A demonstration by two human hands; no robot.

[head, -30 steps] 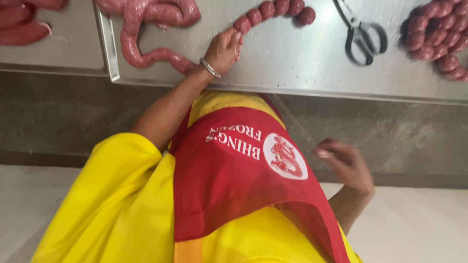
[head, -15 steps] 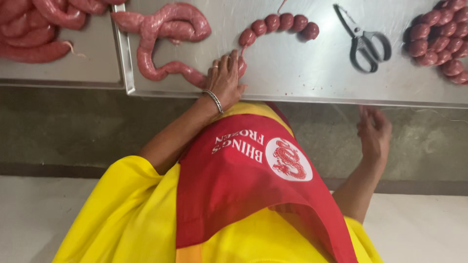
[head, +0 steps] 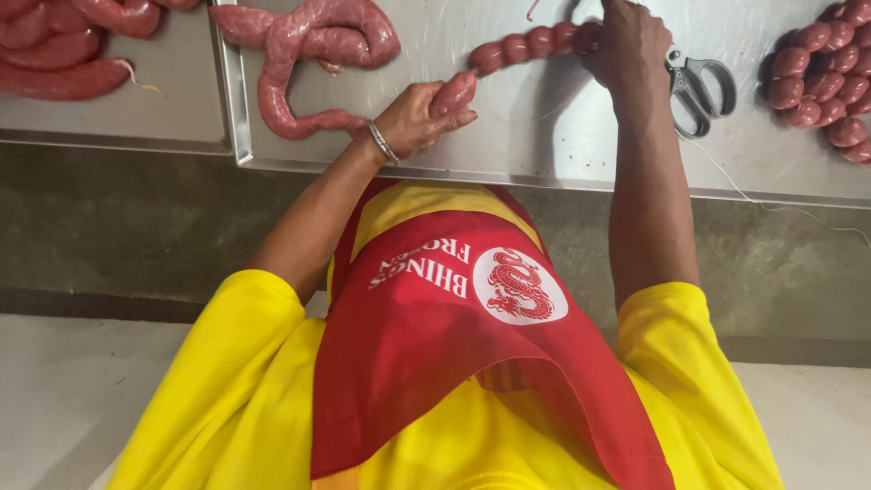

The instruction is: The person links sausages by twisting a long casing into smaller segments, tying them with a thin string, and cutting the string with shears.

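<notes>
Left hand (head: 419, 116) grips sausage chain (head: 526, 45) | right hand (head: 631, 41) beside scissors (head: 699, 83)

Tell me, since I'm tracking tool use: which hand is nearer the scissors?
Right. The right hand lies right beside the scissors, on the end of the sausage string. The left hand grips the string's other end, farther away.

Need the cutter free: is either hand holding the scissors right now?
No. The scissors lie on the steel table beside the right hand, and both that and the left hand grip the linked sausage string.
</notes>
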